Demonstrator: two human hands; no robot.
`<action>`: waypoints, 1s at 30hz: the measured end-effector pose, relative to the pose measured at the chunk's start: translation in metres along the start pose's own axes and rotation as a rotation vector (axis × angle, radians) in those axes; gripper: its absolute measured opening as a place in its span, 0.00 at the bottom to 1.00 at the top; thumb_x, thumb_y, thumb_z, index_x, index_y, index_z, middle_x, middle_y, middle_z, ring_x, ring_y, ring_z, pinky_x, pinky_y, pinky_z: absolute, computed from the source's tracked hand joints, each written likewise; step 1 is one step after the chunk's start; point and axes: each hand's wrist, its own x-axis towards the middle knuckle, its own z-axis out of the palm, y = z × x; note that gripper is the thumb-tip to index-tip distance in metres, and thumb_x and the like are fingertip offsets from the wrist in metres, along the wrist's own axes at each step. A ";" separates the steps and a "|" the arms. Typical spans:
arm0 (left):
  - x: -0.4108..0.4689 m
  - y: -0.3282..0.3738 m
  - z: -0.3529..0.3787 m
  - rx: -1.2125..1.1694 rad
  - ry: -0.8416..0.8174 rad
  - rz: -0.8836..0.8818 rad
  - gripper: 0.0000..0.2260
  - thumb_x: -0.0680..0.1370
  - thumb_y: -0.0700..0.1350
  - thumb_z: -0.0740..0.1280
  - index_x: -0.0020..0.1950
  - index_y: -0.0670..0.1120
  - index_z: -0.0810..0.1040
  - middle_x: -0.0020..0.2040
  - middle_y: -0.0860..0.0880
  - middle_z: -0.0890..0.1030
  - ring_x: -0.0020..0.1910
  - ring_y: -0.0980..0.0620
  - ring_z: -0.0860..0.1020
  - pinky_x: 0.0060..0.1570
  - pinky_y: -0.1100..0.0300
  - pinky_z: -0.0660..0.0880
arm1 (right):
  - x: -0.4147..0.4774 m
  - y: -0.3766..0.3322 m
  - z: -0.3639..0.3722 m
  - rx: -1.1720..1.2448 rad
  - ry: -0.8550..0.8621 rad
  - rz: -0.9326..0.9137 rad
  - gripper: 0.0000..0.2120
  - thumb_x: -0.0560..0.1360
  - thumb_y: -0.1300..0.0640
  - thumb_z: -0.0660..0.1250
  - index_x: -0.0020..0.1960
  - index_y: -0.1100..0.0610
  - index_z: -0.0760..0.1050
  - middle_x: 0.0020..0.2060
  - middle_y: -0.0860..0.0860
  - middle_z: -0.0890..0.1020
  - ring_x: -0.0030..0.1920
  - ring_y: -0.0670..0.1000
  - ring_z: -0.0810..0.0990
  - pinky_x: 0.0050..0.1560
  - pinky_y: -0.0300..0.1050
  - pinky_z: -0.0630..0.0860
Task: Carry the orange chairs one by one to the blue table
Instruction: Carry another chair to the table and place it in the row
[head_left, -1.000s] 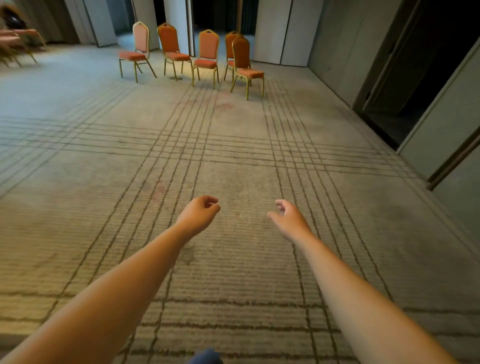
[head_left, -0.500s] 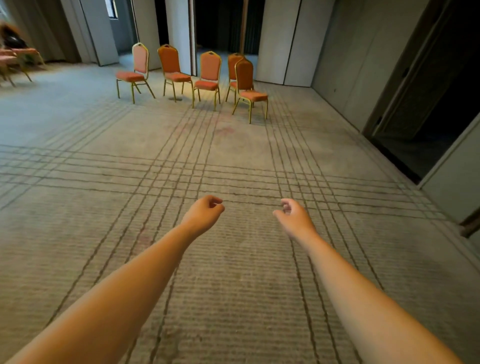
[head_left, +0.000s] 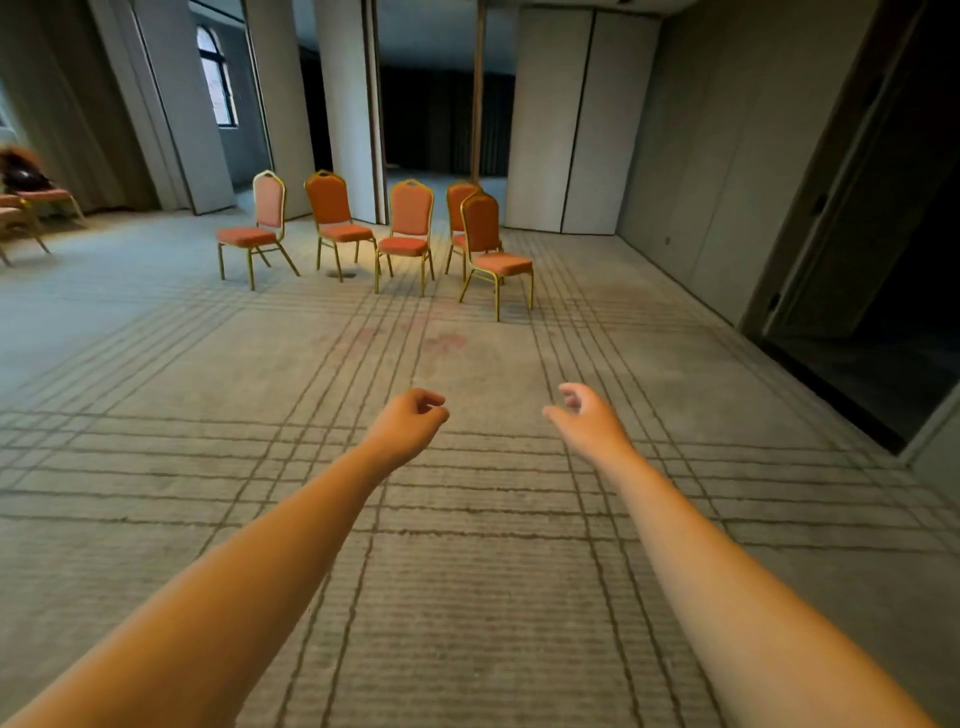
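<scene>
Several orange chairs with gold frames stand in a loose row on the carpet ahead. The nearest chair is at the right end with its back turned toward me; another chair stands to its left, and the leftmost chair faces sideways. My left hand and my right hand are stretched out in front of me, well short of the chairs. Both hold nothing, their fingers loosely curled. No blue table is in view.
Grey carpet with dark grid lines runs from me to the chairs. Folding wall panels stand behind them beside a dark opening. A dark doorway lies to the right. More chairs sit at the far left.
The chairs have grown larger and sit lower in view as I walked toward them. My arms stay stretched forward with the hands held the same way.
</scene>
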 end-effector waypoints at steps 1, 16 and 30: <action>0.036 0.007 -0.002 0.000 0.012 0.006 0.13 0.78 0.50 0.64 0.60 0.48 0.75 0.50 0.49 0.80 0.47 0.49 0.80 0.47 0.54 0.77 | 0.033 -0.011 -0.004 0.000 0.012 -0.004 0.26 0.78 0.49 0.65 0.73 0.53 0.65 0.70 0.53 0.70 0.68 0.54 0.71 0.65 0.50 0.70; 0.464 -0.006 -0.028 -0.037 0.077 -0.013 0.10 0.75 0.54 0.66 0.54 0.55 0.74 0.47 0.57 0.78 0.45 0.59 0.78 0.39 0.64 0.70 | 0.431 -0.072 0.032 -0.050 -0.010 0.018 0.27 0.78 0.51 0.65 0.75 0.55 0.64 0.72 0.54 0.68 0.70 0.54 0.69 0.67 0.50 0.68; 0.853 0.017 -0.009 0.036 -0.093 0.039 0.13 0.77 0.51 0.65 0.60 0.49 0.75 0.49 0.53 0.78 0.44 0.59 0.75 0.37 0.65 0.68 | 0.791 -0.072 0.054 -0.019 0.021 0.101 0.26 0.78 0.49 0.65 0.74 0.52 0.64 0.71 0.54 0.68 0.66 0.53 0.72 0.57 0.43 0.69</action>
